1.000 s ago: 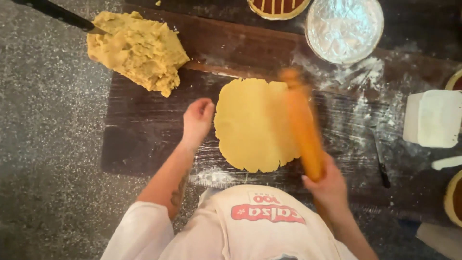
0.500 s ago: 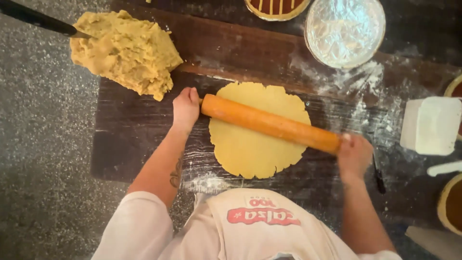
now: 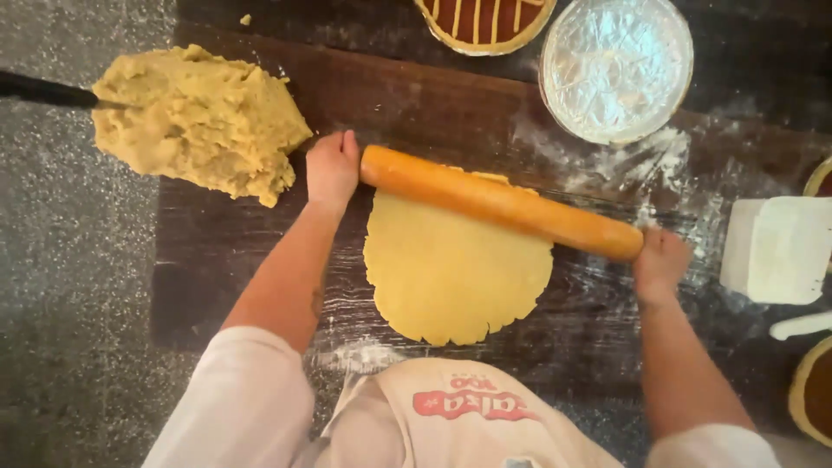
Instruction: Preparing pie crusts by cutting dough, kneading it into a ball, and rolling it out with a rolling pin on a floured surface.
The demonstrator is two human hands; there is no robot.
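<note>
both hands curl over the ends of the wooden rolling pin: left hand, right hand. pin lies slanted across the far part of the flat dough round, mid-table. dough mound near far-left corner; foil pan at far edge.

The person wears a white top with short sleeves. The sleeves end above the elbows, so both arms are bare from there down. Over the top is a light, cream apron. The apron has a red patch with white letters on the chest. The left hand is bare, with no glove and no ring to see. The right hand is bare too. There is a small dark mark on the left forearm.
</note>
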